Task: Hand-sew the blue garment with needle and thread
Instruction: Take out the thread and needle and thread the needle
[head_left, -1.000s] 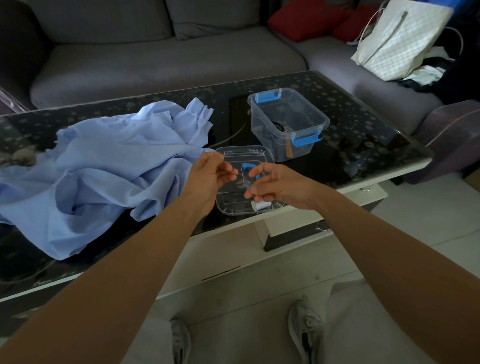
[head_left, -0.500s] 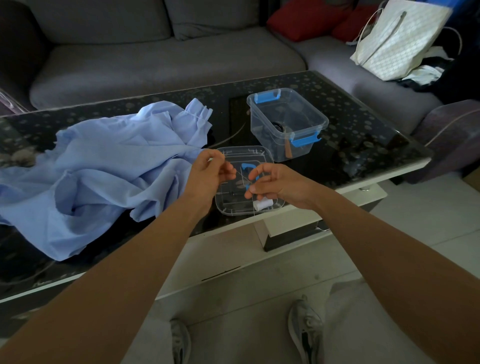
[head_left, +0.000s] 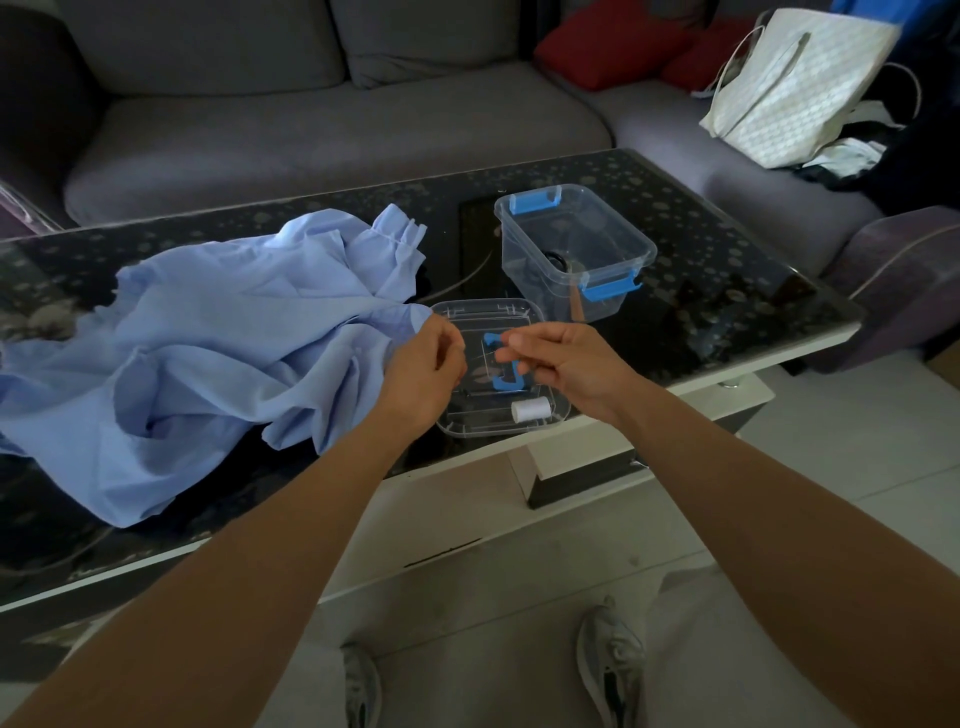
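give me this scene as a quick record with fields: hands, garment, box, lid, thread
left hand: above the lid's left edge, fingertips pinched; whatever it holds is too fine to see
right hand: above the lid, fingertips pinched, pointing toward the left hand
blue garment: crumpled on the table, left of the lid
lid: clear, flat on the table near its front edge
thread spool: white, lying on the lid
clear box: open, blue latches, behind the lid
table: black glass top
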